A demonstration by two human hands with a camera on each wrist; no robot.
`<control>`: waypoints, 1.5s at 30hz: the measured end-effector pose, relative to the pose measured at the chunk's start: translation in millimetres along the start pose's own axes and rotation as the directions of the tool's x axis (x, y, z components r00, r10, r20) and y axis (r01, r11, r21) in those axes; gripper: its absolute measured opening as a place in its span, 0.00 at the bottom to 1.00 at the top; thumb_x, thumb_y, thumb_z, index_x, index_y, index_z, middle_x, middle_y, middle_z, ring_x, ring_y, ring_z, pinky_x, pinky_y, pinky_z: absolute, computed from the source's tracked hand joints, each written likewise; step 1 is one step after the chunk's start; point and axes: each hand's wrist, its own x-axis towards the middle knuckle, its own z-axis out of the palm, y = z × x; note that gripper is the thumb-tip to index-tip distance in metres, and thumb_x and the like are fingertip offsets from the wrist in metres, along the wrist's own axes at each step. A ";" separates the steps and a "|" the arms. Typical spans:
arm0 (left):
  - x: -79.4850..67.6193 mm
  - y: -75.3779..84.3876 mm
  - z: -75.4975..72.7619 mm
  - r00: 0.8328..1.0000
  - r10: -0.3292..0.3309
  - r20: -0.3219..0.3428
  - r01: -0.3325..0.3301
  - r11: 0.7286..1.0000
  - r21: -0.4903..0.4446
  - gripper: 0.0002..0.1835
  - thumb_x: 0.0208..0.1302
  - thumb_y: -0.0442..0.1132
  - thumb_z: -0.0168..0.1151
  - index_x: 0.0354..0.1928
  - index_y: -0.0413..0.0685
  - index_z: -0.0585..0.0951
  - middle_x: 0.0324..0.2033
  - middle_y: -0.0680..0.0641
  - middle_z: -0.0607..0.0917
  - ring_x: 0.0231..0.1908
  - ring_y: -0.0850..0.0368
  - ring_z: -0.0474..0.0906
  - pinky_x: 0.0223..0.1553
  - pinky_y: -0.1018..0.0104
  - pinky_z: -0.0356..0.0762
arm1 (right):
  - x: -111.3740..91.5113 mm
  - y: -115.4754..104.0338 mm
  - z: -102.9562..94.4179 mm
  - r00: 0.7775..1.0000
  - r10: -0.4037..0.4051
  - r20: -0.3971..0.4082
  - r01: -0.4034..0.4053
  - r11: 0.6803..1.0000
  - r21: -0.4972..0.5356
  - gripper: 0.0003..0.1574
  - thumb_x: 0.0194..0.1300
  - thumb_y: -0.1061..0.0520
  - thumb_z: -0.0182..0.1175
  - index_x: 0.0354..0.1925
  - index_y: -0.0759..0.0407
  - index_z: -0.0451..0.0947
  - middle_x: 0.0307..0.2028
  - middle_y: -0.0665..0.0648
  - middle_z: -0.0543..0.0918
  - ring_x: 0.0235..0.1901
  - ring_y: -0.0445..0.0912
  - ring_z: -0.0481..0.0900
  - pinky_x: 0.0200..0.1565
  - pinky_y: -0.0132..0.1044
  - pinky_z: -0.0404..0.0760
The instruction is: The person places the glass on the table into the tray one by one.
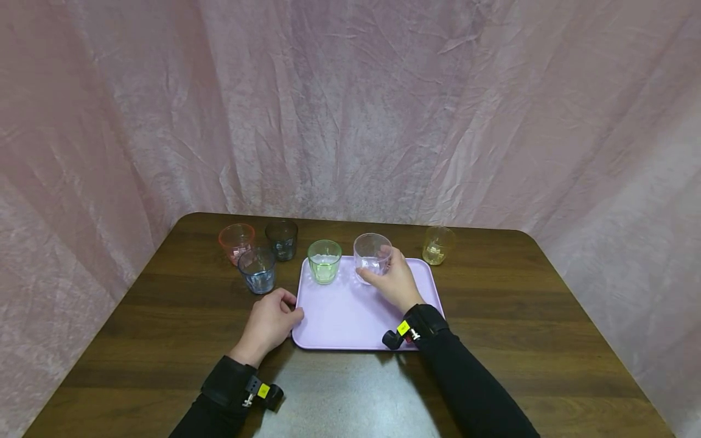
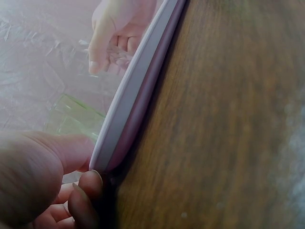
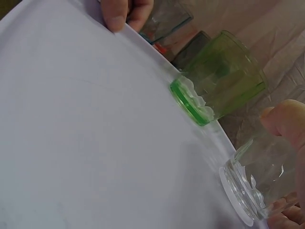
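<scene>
The right hand (image 1: 395,281), fingers curled round the clear glass (image 1: 368,250) at twelve o'clock on the tray (image 1: 345,319), should hold it level (clear of the green glass (image 1: 324,264) near eleven), while the left hand (image 1: 269,320) pinches the rim at nine.

Free room on the lilac tray (image 1: 342,319) short of two obstacles: green glass (image 1: 325,264), clear glass (image 1: 369,248).

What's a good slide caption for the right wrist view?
Right hand holds a clear glass near a green glass on the tray; left hand grips the tray's edge.
</scene>
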 end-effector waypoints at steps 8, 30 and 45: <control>-0.8 0.8 0.2 1.000 -0.001 0.003 0.001 1.000 -0.006 0.12 0.57 0.36 0.67 0.42 0.41 0.79 0.21 0.49 0.79 0.18 0.57 0.75 0.18 0.65 0.74 | -1.1 1.7 4.9 1.000 -0.023 0.000 0.023 1.000 0.004 0.51 0.52 0.44 0.77 0.62 0.67 0.64 0.51 0.60 0.75 0.50 0.50 0.73 0.56 0.47 0.73; -0.1 1.3 0.6 1.000 -0.008 0.012 0.008 1.000 -0.005 0.12 0.58 0.36 0.68 0.43 0.42 0.79 0.21 0.48 0.79 0.18 0.57 0.75 0.19 0.65 0.74 | -3.8 -0.5 7.7 1.000 -0.002 0.005 0.002 1.000 0.017 0.52 0.53 0.45 0.77 0.64 0.67 0.62 0.53 0.61 0.74 0.52 0.49 0.72 0.58 0.46 0.72; -0.4 0.1 -0.1 1.000 -0.006 0.010 0.006 1.000 -0.008 0.12 0.58 0.35 0.68 0.43 0.41 0.79 0.21 0.48 0.79 0.18 0.57 0.75 0.19 0.65 0.74 | -3.1 -5.3 -1.9 1.000 -0.010 0.005 0.009 0.998 0.057 0.58 0.51 0.42 0.77 0.67 0.67 0.58 0.58 0.63 0.69 0.56 0.52 0.70 0.59 0.48 0.70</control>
